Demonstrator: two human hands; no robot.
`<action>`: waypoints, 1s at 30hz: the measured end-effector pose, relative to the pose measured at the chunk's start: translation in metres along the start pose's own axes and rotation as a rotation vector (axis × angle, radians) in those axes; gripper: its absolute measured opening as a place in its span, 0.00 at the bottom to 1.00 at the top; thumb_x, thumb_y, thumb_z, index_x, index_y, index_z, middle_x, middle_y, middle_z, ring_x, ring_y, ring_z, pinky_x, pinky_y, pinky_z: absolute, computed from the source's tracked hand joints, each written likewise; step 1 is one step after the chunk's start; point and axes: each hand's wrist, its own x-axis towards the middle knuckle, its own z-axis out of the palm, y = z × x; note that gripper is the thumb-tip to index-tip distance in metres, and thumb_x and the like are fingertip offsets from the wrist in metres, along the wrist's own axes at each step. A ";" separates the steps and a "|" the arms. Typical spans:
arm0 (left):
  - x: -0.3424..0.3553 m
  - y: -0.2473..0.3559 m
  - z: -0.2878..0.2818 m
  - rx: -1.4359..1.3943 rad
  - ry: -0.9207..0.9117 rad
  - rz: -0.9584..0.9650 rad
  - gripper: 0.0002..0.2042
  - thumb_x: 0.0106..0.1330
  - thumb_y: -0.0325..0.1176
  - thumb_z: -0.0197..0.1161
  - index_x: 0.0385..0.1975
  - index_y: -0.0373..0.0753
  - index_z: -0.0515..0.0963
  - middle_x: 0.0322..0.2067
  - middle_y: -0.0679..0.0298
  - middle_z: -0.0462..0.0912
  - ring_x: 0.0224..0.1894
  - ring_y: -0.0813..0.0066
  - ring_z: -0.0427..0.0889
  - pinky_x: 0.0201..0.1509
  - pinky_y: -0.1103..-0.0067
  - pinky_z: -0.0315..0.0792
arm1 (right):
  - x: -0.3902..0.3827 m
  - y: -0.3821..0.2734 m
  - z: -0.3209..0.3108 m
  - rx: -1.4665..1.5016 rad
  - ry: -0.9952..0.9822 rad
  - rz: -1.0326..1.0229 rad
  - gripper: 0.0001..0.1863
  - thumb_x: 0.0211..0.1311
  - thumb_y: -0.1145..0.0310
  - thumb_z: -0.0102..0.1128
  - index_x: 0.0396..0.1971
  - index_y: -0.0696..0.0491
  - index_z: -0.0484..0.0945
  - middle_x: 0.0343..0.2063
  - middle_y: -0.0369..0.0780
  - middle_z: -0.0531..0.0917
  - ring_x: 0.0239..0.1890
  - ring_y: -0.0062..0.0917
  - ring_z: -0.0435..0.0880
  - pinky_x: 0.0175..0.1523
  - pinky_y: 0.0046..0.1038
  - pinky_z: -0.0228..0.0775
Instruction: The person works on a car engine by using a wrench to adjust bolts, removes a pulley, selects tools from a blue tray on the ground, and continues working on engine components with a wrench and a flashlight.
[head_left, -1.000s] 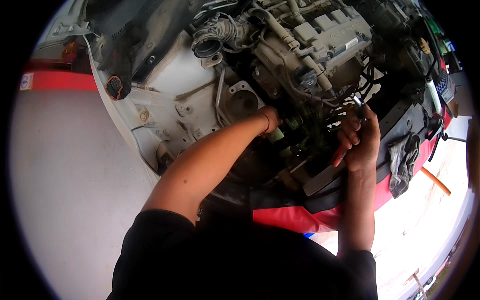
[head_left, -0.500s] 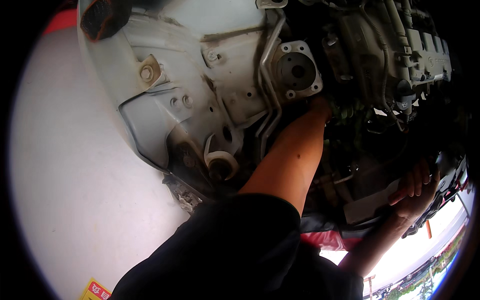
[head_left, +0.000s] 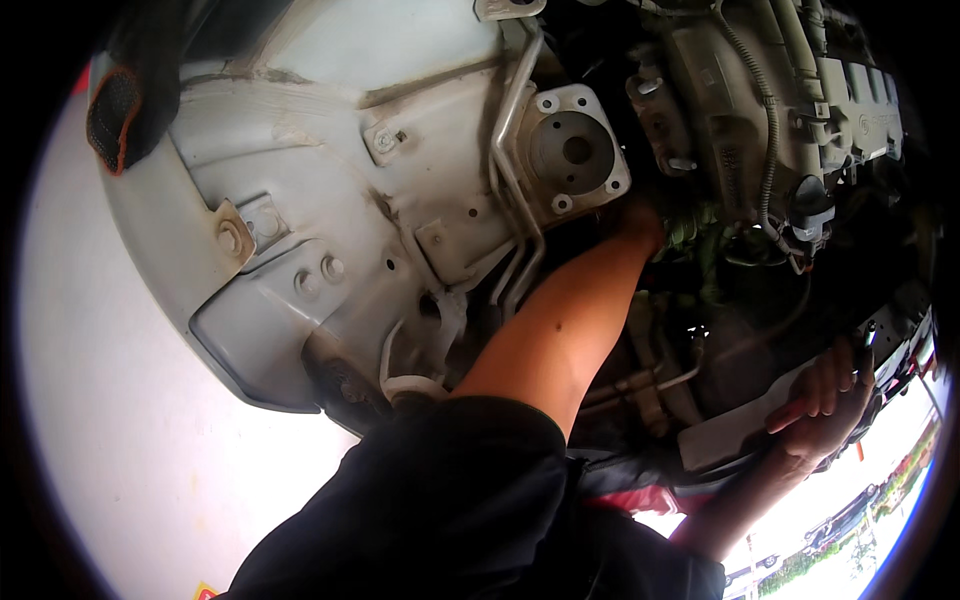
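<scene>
Left hand (head_left: 640, 222) goes deep into the engine bay — the bare forearm runs up from the black sleeve (head_left: 450, 500) and the hand disappears into the dark gap just below the round metal mount (head_left: 572, 150) with its bolt holes. Only the wrist and the back of the hand show, so I cannot tell whether those fingers are curled or spread, or what they touch. A bundle of green wiring (head_left: 690, 228) sits just beside it, on the right.

Right hand (head_left: 822, 400) is low on the right, fingers bent and draped over the edge of a flat grey panel (head_left: 735, 432) at the front of the bay — it rests there, loosely curled, gripping the rim rather than holding anything loose.

Between the two hands lie hoses and dark pipes. Above them sits the engine block (head_left: 790, 100), pale and ribbed, with a corrugated hose (head_left: 768, 150) running down its side. To the left, the white inner wing (head_left: 330, 230) curves around, a pair of thin metal pipes (head_left: 520, 200) running down its face. A dark cloth with an orange edge (head_left: 125, 110) hangs at the upper left.
</scene>
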 end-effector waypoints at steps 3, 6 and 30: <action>-0.002 -0.001 0.010 -0.132 0.135 -0.047 0.19 0.58 0.30 0.62 0.52 0.36 0.78 0.53 0.51 0.78 0.54 0.57 0.79 0.57 0.69 0.73 | -0.001 -0.001 -0.002 -0.019 -0.013 0.033 0.13 0.74 0.64 0.42 0.40 0.60 0.69 0.18 0.31 0.63 0.09 0.12 0.55 0.07 0.14 0.49; 0.026 -0.033 0.049 -0.500 0.125 -0.020 0.21 0.61 0.34 0.60 0.54 0.38 0.76 0.55 0.52 0.77 0.56 0.57 0.77 0.61 0.69 0.70 | -0.001 0.003 0.006 -0.039 0.004 0.055 0.13 0.74 0.63 0.43 0.37 0.58 0.68 0.18 0.31 0.64 0.09 0.12 0.56 0.07 0.15 0.50; -0.003 -0.018 -0.028 -0.786 -0.471 -0.132 0.18 0.74 0.32 0.42 0.52 0.26 0.74 0.51 0.49 0.80 0.45 0.56 0.85 0.50 0.69 0.80 | -0.009 0.004 0.001 -0.009 -0.054 0.065 0.11 0.73 0.65 0.43 0.32 0.57 0.64 0.22 0.34 0.65 0.11 0.13 0.59 0.10 0.18 0.53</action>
